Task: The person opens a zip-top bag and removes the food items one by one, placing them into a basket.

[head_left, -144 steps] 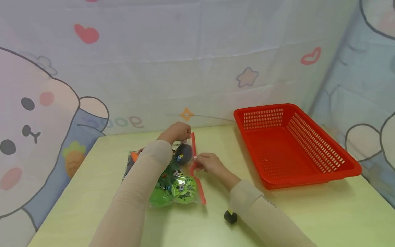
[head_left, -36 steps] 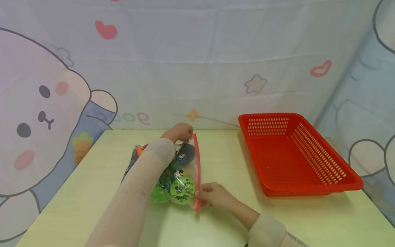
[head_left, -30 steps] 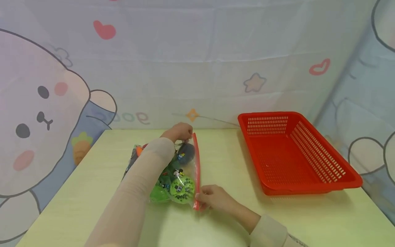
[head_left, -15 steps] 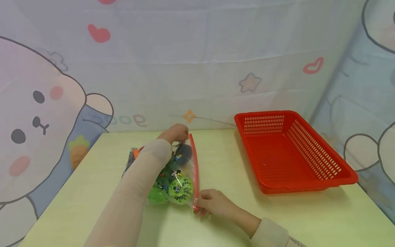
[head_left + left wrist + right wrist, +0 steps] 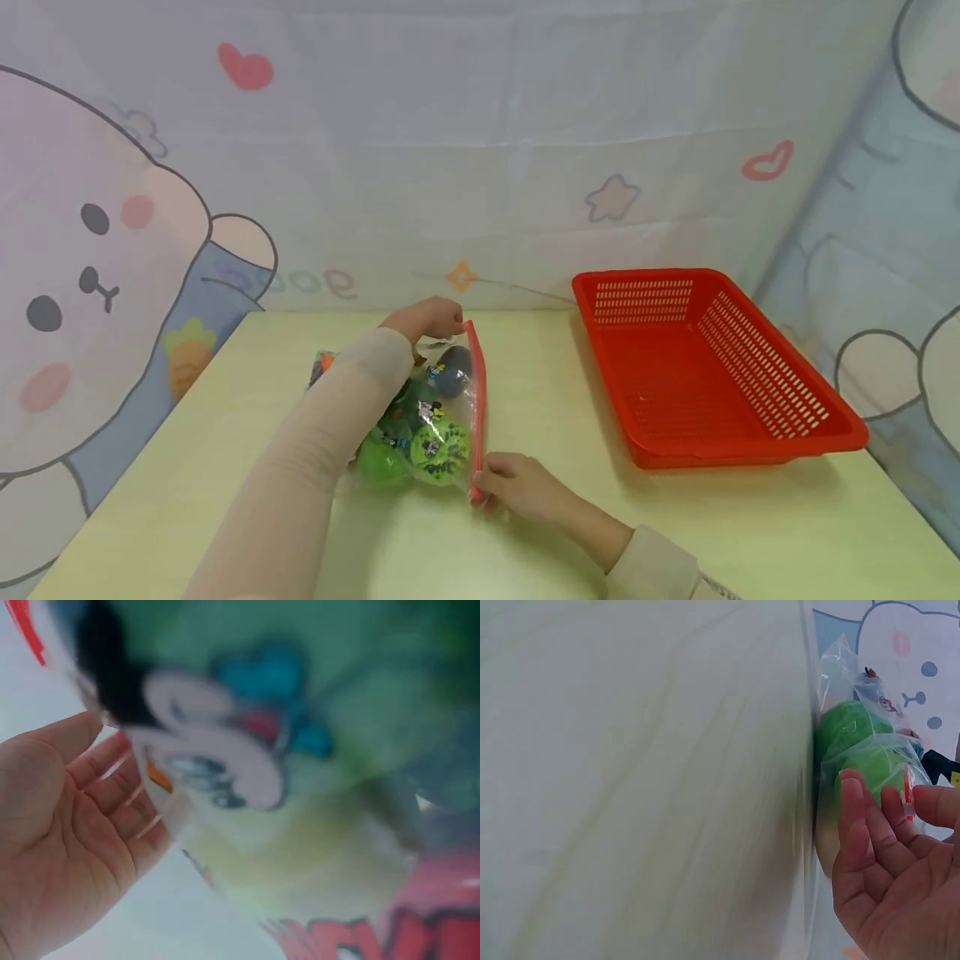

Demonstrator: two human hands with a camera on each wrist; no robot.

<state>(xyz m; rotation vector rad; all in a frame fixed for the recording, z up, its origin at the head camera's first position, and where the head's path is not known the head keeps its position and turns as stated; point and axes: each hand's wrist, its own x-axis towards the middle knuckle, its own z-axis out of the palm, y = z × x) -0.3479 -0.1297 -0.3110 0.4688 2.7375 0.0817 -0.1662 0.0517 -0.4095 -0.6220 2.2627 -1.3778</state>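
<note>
A clear zip bag printed with cartoon figures lies on the table, bulging with round things, among them a light green one and a dark one. A red zip strip edges its right side. My left hand holds the strip's far corner; in the left wrist view its thumb and fingers meet at the bag's edge. At the near end, my right hand pinches the strip between thumb and fingers. The right wrist view shows a small red and white piece there. My left sleeve hides the bag's left part.
A red plastic basket with slotted walls stands on the right of the pale yellow table. Behind the table hangs a cloth backdrop with cartoon prints.
My right hand has moved along the red strip from its middle to its near end, and the strip's near part has straightened. My left hand has stayed at the far corner.
</note>
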